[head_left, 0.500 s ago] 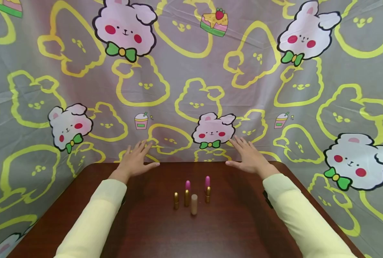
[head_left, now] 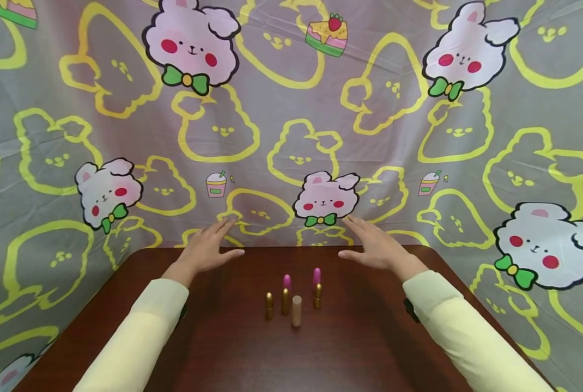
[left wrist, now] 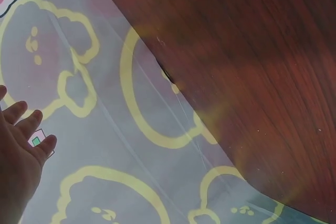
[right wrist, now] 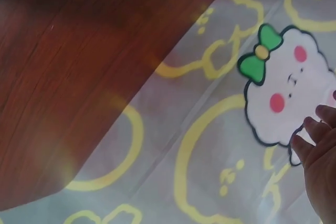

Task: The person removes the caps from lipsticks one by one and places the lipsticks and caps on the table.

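Gold bullet-shaped pieces, pink round-tipped pieces and tan cylinder stood grouped, probably for easy reach; left hand and right hand empty, fingers outstretched.

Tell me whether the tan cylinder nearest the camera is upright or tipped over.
Upright: in the head view, the tan cylinder stands on end on the table, its long sides running vertically.
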`<state>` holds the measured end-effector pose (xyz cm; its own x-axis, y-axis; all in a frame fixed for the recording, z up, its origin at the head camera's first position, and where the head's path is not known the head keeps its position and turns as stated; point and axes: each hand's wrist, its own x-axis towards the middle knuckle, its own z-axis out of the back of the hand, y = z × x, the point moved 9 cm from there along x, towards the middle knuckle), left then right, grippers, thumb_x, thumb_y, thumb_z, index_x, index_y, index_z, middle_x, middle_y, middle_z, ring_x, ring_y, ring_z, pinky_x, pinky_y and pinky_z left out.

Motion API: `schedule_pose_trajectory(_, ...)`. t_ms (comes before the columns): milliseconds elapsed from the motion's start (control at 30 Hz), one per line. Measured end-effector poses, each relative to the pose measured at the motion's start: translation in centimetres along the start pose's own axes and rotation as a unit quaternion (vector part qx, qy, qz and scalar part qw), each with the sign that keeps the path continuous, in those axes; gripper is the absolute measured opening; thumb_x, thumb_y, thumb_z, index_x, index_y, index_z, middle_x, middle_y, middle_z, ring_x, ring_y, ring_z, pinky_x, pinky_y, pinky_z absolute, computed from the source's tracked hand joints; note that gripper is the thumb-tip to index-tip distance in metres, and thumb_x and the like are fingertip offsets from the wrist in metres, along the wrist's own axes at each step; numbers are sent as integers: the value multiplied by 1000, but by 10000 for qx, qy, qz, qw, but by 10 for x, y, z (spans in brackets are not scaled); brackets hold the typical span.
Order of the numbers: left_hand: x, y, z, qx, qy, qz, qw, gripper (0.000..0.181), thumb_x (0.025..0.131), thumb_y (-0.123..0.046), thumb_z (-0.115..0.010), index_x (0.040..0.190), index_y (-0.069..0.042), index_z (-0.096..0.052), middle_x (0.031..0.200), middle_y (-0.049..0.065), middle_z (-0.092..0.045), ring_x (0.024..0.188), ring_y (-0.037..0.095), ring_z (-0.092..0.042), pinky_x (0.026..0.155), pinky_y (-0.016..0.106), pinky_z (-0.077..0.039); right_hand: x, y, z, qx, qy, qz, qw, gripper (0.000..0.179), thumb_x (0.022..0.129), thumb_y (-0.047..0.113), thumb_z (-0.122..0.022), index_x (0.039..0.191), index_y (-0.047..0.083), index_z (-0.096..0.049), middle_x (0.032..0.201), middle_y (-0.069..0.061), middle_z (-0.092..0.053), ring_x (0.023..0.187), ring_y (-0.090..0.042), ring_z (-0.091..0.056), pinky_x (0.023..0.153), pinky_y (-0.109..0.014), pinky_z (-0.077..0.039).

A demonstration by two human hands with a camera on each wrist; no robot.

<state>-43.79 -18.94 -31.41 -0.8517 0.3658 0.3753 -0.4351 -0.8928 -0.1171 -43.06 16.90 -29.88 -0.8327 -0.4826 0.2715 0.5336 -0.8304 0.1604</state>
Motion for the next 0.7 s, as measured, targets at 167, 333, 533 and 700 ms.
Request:
schedule_pose_trajectory(167, -7, -2, -2, -180, 69, 83, 9998, 90, 84, -68, -58, 152, -13, -33, 151, 17, -36, 132, 42, -38, 105, 60, -30, -4, 17, -8, 156, 13, 201, 9997, 89, 84, 60, -65, 152, 12, -32, 155, -14, -29, 138, -38, -32, 107, -56, -30)
schedule_pose_trajectory(333, -13, -5, -5, -426, 143, 122, 9989, 87, 84, -61, -65, 149, -10, -37, 149, 17, -40, 132, 41, -40, 104, 60, -31, -10, 37, -15, 360, -45, 502, 9981, 85, 85, 61, -63, 149, 11, -38, 152, -12, -36, 139, -34, -33, 108, -52, -30)
schedule_pose_trajectory(533, -23, -11, -9, -548, 233, 31, 9982, 89, 83, -66, -61, 150, -12, -37, 147, 17, -42, 132, 40, -41, 103, 59, -33, -17, 61, -21, 699, -86, 769, 9945, 76, 85, 47, -72, 145, 9, -45, 146, -9, -46, 135, -28, -41, 107, -47, -35)
schedule_pose_trajectory(700, -31, -17, -13, -694, 295, -32, 9971, 90, 83, -69, -58, 149, -11, -38, 147, 17, -43, 132, 39, -40, 105, 59, -32, -21, 78, -28, 937, -116, 968, 9908, 69, 84, 39, -76, 141, 9, -50, 142, -6, -50, 132, -24, -45, 105, -43, -38)
